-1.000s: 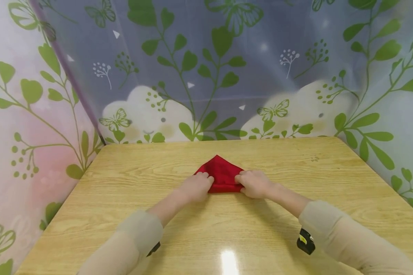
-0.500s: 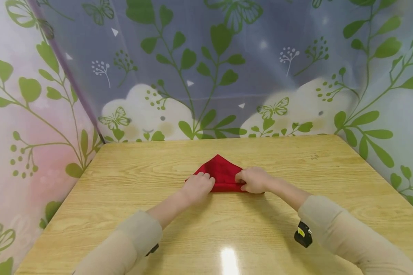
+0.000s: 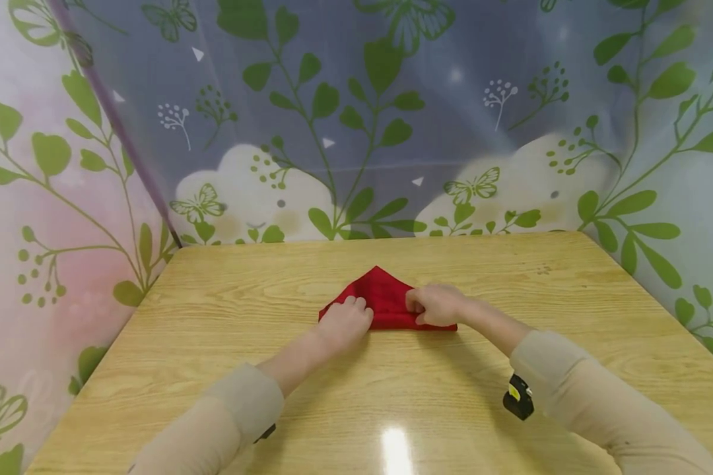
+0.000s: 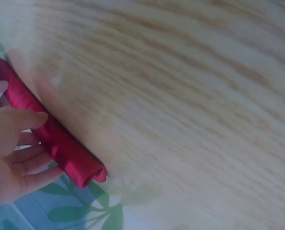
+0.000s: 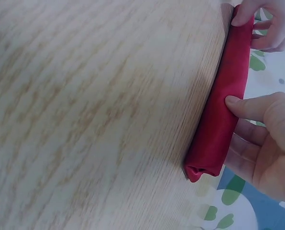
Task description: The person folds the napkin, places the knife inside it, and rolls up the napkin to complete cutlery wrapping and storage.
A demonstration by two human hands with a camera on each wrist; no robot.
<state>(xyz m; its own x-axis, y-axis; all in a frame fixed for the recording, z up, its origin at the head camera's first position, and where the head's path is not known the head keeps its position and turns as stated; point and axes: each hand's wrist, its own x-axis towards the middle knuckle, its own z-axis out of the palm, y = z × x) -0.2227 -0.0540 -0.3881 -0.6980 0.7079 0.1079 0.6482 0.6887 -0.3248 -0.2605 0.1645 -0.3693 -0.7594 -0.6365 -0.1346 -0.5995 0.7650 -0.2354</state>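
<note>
A red cloth [image 3: 380,295] lies on the wooden table, its far part a flat triangle pointing away from me. Its near edge is rolled into a tube, whose open end shows in both wrist views. My left hand [image 3: 346,322] holds the left half of the rolled edge. In the left wrist view, its thumb lies on the near side of the roll [image 4: 61,136], with the fingers beyond it. My right hand [image 3: 438,305] grips the right half the same way, thumb pressed on the roll [image 5: 219,105]. Both ends of the roll stick out past my hands.
The wooden table [image 3: 214,277] extends around the cloth on all sides. A patterned curtain [image 3: 356,132] with leaves and butterflies stands behind the table and along its sides. Black devices, including one at the right wrist [image 3: 518,397], hang under the cuffs.
My right hand has shifted slightly away from me, and my left slightly inward to the right. The ends of the cloth now show beyond both hands. The rolled edge lies marginally farther away.
</note>
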